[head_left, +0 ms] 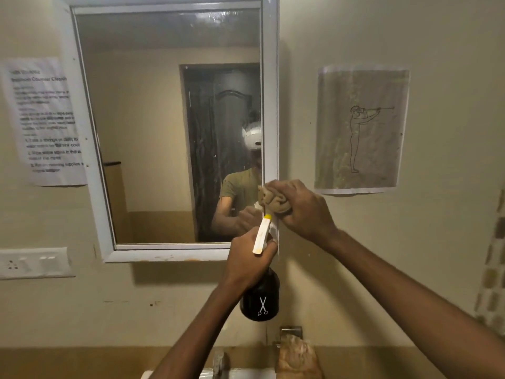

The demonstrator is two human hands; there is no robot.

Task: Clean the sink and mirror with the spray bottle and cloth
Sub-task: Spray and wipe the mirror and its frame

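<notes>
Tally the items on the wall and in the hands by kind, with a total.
Mirror: 1
Paper sheets (printed notice, line drawing): 2
Switch plate: 1
Spray bottle, left hand: 1
Cloth, right hand: 1
Total: 6

— From my seat, what can't you make out?

— The printed notice (pixel 45 120) left of the mirror (pixel 169 127): its small lines are blurred, and the mirror frame covers its right edge. I can't read it through.

— And the sink?

— The sink (pixel 207 374) is cut off by the bottom edge; I see only a strip of white rim. The tap (pixel 218 361) is blurred and partly behind the left forearm.

— The bottle?

— The left hand (pixel 250 259) hides the neck and trigger of the spray bottle (pixel 261 299). I can't tell whether the trigger is pressed.

— The cloth?

— The right hand (pixel 303 207) covers most of the cloth (pixel 274 199). The mirror's upper edge runs out of view.
</notes>
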